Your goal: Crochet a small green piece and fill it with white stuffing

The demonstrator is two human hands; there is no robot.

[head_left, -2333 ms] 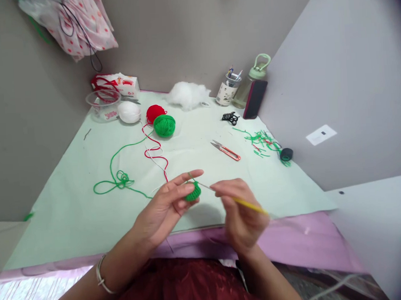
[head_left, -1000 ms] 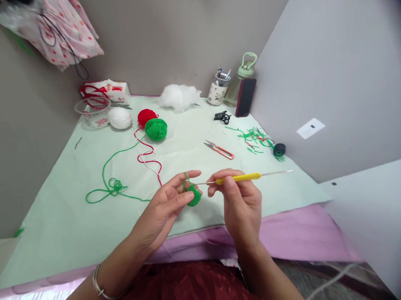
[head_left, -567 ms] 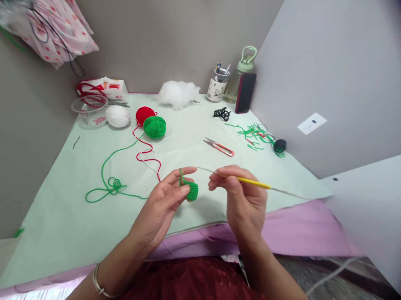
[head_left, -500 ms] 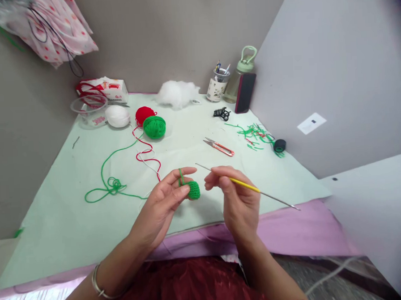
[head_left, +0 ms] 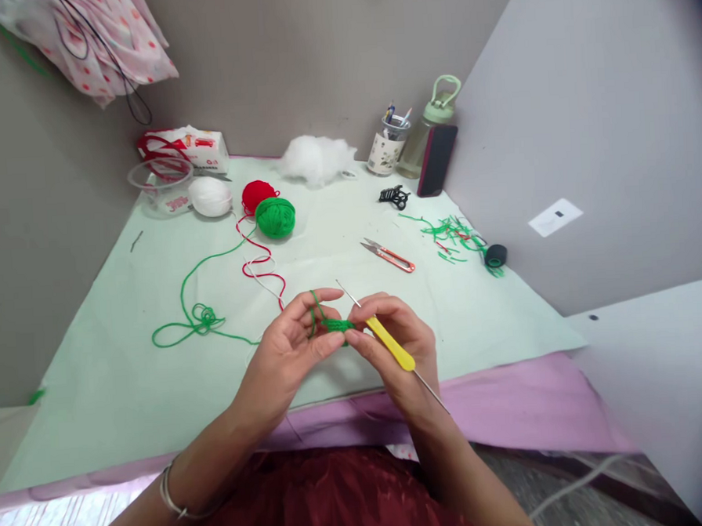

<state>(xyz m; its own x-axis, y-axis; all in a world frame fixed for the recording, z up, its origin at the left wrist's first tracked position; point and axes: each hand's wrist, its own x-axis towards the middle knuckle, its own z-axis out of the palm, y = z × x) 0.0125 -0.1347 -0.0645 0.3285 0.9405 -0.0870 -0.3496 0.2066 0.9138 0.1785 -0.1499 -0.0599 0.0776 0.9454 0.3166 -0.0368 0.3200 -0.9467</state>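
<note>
My left hand [head_left: 288, 353] pinches a small green crocheted piece [head_left: 334, 327], with green yarn looped over its forefinger. My right hand [head_left: 394, 347] meets it from the right, fingers closed round a yellow-handled crochet hook [head_left: 389, 346] whose metal tip points up and away. The thumb and fingers of both hands touch at the green piece. A green strand [head_left: 196, 322] runs from the work across the pale green mat [head_left: 127, 369] to a green yarn ball [head_left: 275, 217].
At the back lie a red yarn ball [head_left: 257, 194], a white ball [head_left: 209, 197], white stuffing [head_left: 318, 158], a clear tub [head_left: 161, 183] and a tissue pack [head_left: 190, 147]. Snips [head_left: 389, 255], a hair clip [head_left: 394, 196], yarn scraps [head_left: 452, 236], a pen cup [head_left: 388, 146], bottle [head_left: 426, 129] and phone [head_left: 437, 160] sit right.
My right hand moved left to the green piece and swung the hook round, so its handle now points down toward me. The left hand kept its grip.
</note>
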